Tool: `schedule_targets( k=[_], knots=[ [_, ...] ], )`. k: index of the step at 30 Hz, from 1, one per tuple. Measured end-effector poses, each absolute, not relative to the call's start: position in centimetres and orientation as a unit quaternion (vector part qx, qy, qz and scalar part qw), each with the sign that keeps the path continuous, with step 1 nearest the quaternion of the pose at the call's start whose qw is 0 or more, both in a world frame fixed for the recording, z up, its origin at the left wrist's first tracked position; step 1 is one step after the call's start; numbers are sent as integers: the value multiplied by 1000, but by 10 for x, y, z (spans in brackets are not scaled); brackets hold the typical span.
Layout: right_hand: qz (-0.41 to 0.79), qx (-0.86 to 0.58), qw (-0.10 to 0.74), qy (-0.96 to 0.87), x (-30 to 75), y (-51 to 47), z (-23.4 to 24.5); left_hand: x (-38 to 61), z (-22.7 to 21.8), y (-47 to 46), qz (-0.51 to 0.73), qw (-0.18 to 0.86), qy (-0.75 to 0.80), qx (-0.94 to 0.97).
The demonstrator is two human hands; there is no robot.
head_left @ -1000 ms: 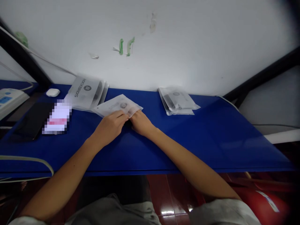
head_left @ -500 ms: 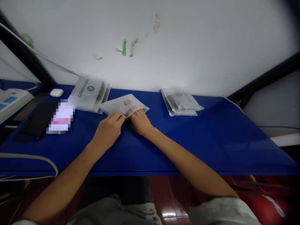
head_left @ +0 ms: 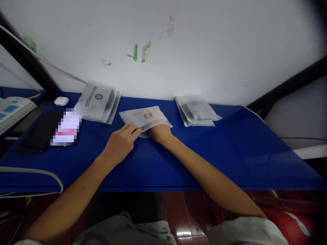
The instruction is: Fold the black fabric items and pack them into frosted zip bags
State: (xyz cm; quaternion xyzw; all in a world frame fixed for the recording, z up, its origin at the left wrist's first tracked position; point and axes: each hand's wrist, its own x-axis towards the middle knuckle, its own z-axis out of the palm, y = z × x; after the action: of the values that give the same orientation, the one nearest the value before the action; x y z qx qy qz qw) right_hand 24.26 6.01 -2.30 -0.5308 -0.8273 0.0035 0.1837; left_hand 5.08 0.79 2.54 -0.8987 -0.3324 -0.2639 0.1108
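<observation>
White translucent pouch (head_left: 136, 118) bears a round logo (head_left: 148, 115)

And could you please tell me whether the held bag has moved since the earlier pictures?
Yes: the held bag has shifted right, away from the left stack of bags.

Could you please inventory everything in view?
Handled pouch: 1, whitish, centre
ROCKBROS pouches: 2+, whitish, back left
Other pouches: 2+, whitish, back right
Earbud case: 1, white, left
Phone-like slab: 1, black, left
Pixelated item: 1, pinkish, left
Power strip: 1, white, left
Table: 1, blue, beneath
Wall: 1, white, behind
Marks: 3, green, wall
Bars: 2+, black, sides
Cables: 2+, pale, left
Floor: 1, red, below
Unclear object: 1, red, lower right
Left hand: 1, bare, pouch edge
Right hand: 1, bare, partly inside pouch
</observation>
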Motion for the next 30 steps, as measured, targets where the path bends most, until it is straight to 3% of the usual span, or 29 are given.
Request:
schedule_targets(
  k=[8, 16, 26, 30],
  knots=[
    [29, -475, 161, -865, 243, 60, -10, 51, 24, 5, -237, 91, -331, -909],
    [41, -457, 189, -868, 251, 34, 5, 49, 23, 6, -241, 67, -376, -892],
    [-190, -481, 144, -844, 256, -4, 14, 50, 25, 5, -250, 48, -383, -888],
    [-234, -505, 166, -814, 257, -4, 10, 48, 25, 6, -240, 47, -381, -891]
  ],
)
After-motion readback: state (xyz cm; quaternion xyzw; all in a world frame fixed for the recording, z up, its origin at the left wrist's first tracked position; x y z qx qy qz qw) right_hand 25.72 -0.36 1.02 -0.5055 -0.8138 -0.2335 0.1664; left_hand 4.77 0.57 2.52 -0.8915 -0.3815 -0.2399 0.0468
